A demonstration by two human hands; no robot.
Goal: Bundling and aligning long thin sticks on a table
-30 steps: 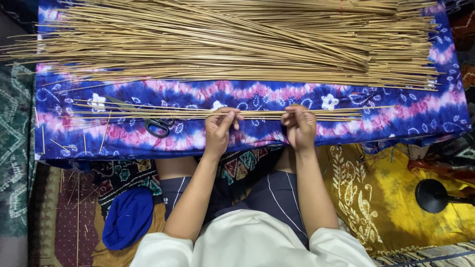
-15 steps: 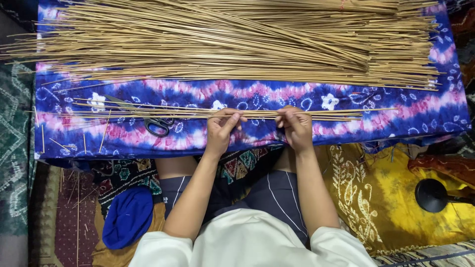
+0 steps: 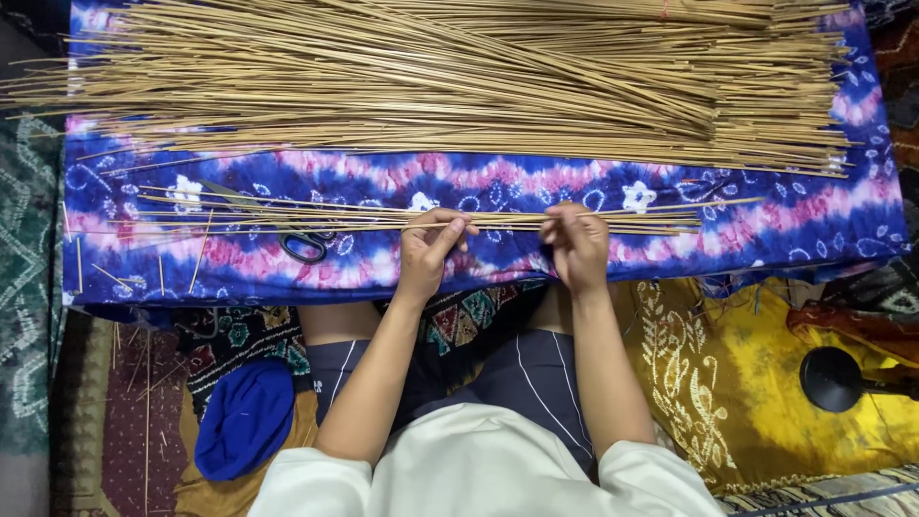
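Sticks [image 3: 383, 218] between both hands' fingers [image 3: 450, 228]

The person is wearing a white top with short sleeves that are ending above the elbows. The forearms are bare. Below it, dark navy shorts with thin white stripes are covering the thighs. The left hand [image 3: 428, 251] and right hand [image 3: 575, 247] are bare, and I am seeing no rings or watch.
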